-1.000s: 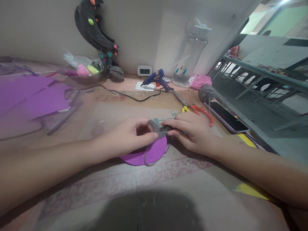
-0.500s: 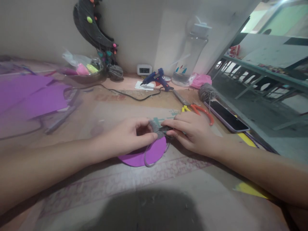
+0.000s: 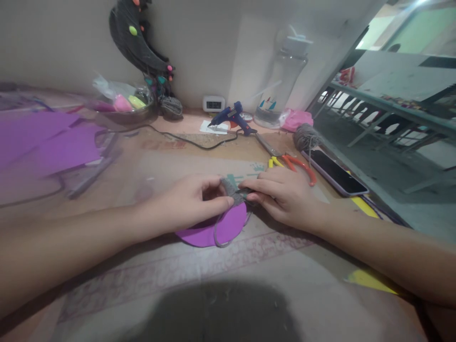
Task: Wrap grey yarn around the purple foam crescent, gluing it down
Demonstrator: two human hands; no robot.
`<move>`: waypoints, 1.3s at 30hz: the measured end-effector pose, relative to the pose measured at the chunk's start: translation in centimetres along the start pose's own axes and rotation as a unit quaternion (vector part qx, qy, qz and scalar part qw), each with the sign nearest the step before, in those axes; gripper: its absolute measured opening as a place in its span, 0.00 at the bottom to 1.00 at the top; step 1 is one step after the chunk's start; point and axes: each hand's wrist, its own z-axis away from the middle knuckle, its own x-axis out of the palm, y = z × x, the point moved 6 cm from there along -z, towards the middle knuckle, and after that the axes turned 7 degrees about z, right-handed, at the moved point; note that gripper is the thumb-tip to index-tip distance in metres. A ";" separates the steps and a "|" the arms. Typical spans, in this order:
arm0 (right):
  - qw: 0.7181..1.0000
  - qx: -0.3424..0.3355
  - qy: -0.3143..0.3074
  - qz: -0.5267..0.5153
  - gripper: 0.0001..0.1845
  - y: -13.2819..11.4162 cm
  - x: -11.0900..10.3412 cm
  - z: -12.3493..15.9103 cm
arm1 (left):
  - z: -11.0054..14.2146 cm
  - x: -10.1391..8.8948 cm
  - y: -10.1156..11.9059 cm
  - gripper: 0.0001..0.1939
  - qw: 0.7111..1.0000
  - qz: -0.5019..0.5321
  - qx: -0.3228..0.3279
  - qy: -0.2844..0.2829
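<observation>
A purple foam disc (image 3: 228, 228) lies on the table in front of me, with a loop of grey cord (image 3: 219, 240) along its near edge. My left hand (image 3: 185, 202) is closed, thumb and fingers pinching a small grey piece (image 3: 233, 190) at the disc's top edge. From the right, my right hand (image 3: 285, 192) pinches the same grey piece with fingers pressed together. The two hands meet over the disc and hide much of it.
A blue glue gun (image 3: 231, 118) with a black cable sits at the back, by a clear water bottle (image 3: 281, 76). Orange-handled pliers (image 3: 297, 164), a ball of grey twine (image 3: 305, 137) and a phone (image 3: 335, 173) lie to the right. Purple foam sheets (image 3: 53, 147) lie at the left.
</observation>
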 end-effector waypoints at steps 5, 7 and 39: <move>1.000 0.012 -0.007 -0.015 0.15 0.2 0.3 0.2 | -0.2 0.1 -0.1 0.12 1.000 0.002 0.002 -0.005; 1.000 0.013 -0.009 -0.018 0.16 0.1 0.3 0.2 | -0.2 0.0 -0.1 0.12 1.000 -0.005 0.002 -0.007; 0.926 0.258 0.021 -0.276 0.21 7.8 1.0 -0.1 | 0.4 -1.6 1.1 0.12 0.977 0.165 0.030 0.133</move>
